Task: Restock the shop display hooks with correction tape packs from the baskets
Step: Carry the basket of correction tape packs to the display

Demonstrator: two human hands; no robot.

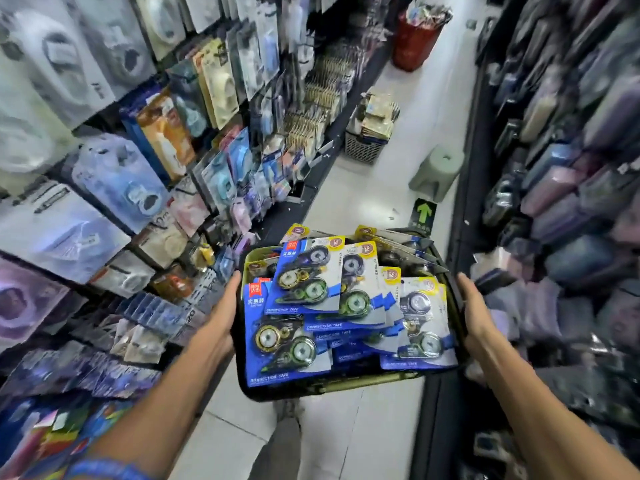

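Both hands are carrying the basket (349, 382) down the aisle here: the left hand (221, 317) is flat against its left wall with fingers running along the side, and the right hand (476, 313) is doing the same on the right wall. Neither looks wrapped round the rim, though the fingertips are hidden, so I'm hedging on that. The packs (304, 282) are piled loose and high, some poking over the far edge, so I'd be keeping it level and squeezing evenly or they're sliding out. The hooks (194, 188) are hanging on the left rack, already crowded. There's a stool (436, 171) and another crate (363, 143) farther along the floor, so I'd be parking the basket low near the rack before freeing a hand.
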